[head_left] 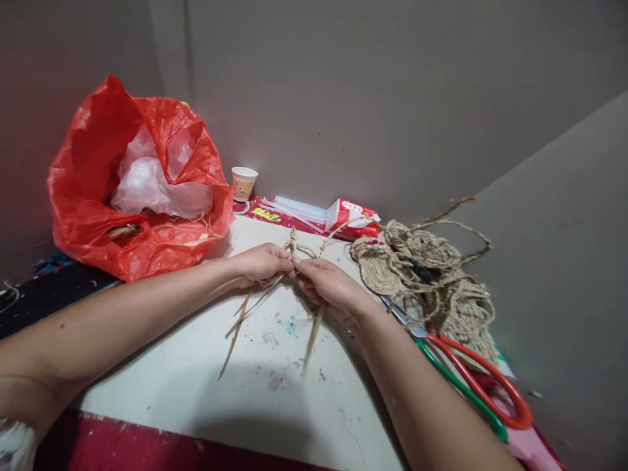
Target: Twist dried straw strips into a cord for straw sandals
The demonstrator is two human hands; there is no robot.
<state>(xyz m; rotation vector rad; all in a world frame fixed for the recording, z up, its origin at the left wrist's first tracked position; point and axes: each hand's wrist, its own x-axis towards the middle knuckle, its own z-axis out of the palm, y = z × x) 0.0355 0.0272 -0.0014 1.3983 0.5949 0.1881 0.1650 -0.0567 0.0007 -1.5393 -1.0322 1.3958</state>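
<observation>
Over the middle of the white board, my left hand (267, 263) and my right hand (328, 282) meet, both closed in a pinch on a braided straw cord (293, 243). Its knotted part rises just above my fingers, and one strand runs off to the upper right. Loose flat straw ends (237, 330) hang below my left hand. Another straw end (314, 337) drops below my right hand and is slightly blurred. The exact spot where the fingertips press the straw is hidden.
A red plastic bag (137, 252) with white plastic inside stands at left. Behind are a paper cup (243, 184) and a tissue pack (353, 219). At right lie coiled straw braids (432, 261) and large scissors (466, 366) beside my right forearm. Grey walls enclose the white board (196, 392).
</observation>
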